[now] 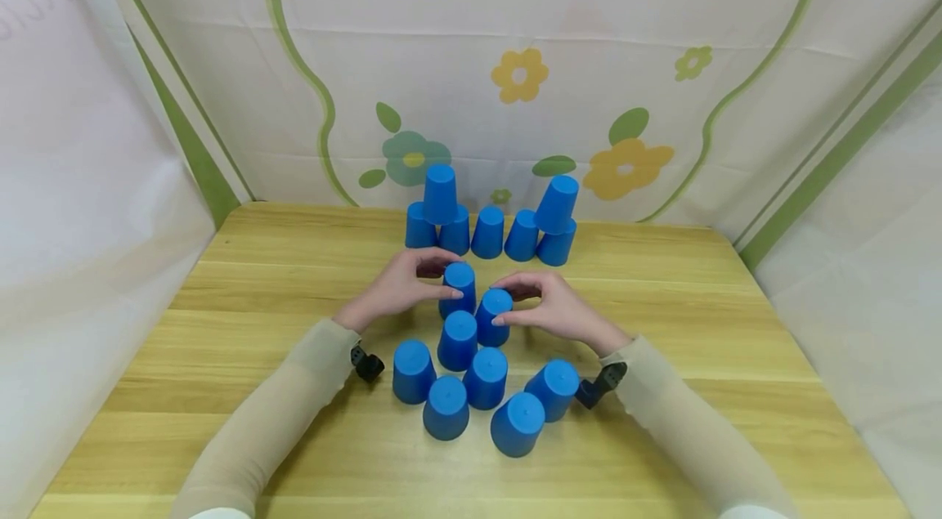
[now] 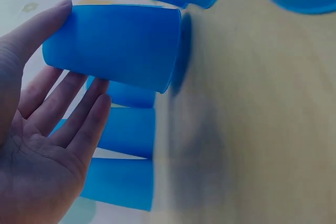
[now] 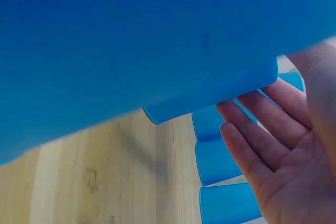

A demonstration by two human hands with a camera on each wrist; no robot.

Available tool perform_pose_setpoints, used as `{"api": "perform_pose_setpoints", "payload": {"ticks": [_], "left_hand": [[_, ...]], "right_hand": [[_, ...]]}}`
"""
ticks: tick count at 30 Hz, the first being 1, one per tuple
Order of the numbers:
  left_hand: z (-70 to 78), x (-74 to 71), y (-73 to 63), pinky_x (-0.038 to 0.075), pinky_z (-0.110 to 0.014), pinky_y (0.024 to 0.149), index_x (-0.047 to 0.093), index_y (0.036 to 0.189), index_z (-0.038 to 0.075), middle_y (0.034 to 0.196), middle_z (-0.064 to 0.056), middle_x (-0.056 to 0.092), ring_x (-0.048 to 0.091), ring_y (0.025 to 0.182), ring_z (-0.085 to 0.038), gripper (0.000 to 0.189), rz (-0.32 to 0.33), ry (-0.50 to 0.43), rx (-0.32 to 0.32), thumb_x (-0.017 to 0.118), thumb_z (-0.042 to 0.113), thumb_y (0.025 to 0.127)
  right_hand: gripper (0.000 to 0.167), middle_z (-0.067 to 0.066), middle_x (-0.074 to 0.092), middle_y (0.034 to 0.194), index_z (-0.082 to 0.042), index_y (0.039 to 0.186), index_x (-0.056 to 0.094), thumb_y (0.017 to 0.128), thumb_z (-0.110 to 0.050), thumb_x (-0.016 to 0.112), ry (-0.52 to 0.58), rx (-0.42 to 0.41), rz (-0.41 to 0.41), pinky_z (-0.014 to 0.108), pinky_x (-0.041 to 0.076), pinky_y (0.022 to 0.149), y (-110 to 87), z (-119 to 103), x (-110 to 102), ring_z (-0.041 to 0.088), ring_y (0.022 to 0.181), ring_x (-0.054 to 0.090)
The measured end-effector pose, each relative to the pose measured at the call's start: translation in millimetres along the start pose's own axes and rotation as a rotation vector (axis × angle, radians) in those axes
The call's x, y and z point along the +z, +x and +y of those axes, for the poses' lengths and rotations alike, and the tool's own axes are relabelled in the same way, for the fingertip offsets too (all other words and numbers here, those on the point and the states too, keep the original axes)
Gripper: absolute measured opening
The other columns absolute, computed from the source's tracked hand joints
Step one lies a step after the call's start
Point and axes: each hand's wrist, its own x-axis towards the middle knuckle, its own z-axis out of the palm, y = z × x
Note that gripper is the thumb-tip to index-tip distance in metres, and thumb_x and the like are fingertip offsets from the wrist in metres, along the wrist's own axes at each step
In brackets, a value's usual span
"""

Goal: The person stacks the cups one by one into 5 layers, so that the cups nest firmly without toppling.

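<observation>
The wooden surface (image 1: pixel 257 323) carries a back row (image 1: pixel 487 234) of five upturned cups, with two more bridging its ends, and a front group (image 1: pixel 486 380) of six. Between them, the left hand (image 1: pixel 403 286) pinches one cup (image 1: pixel 460 278) between thumb and fingers; the right hand (image 1: pixel 552 308) pinches its neighbour (image 1: pixel 495 305) likewise. The step seems to be building the second layer; next probably calls for a level lift and gentle placing over the middle gaps.

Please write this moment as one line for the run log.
left hand: grips cup; right hand: grips second cup; behind: five cups in row, two cups atop
</observation>
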Motion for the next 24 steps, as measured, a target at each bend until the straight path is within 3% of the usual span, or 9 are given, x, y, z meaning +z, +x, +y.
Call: {"api": "perform_pose_setpoints", "payload": {"ticks": [8, 17, 24], "left_hand": [[17.8, -19.7, 6.0, 0.05, -0.052, 0.1, 0.068, 0.13, 0.017, 0.126, 0.001, 0.067, 0.063, 0.115, -0.021, 0.048, 0.076, -0.021, 0.046, 0.084, 0.031, 0.087], [46.7, -37.4, 21.1, 0.05, -0.054, 0.099, 0.065, 0.131, 0.01, 0.126, -0.007, 0.067, 0.065, 0.113, -0.025, 0.047, 0.126, -0.056, 0.158, 0.083, 0.021, 0.089], [74.6, -51.8, 42.0, 0.053, -0.044, 0.098, 0.064, 0.133, 0.003, 0.126, -0.013, 0.067, 0.066, 0.113, -0.027, 0.048, 0.191, -0.014, 0.241, 0.081, 0.01, 0.089]], "right_hand": [[0.044, 0.0, 0.071, 0.117, -0.013, 0.127, 0.07, 0.087, -0.025, 0.085, 0.019, 0.017, 0.007, 0.055, 0.051, 0.098, 0.7, 1, 1, 0.021, 0.107, 0.066], [0.045, 0.001, 0.071, 0.117, -0.012, 0.128, 0.07, 0.087, -0.025, 0.085, 0.015, 0.019, 0.006, 0.055, 0.051, 0.098, 0.3, 2, 0, 0.021, 0.107, 0.067], [0.048, -0.003, 0.071, 0.116, -0.015, 0.127, 0.07, 0.086, -0.032, 0.085, 0.005, 0.008, 0.006, 0.054, 0.052, 0.096, -0.4, 2, 1, 0.018, 0.106, 0.067]]}}
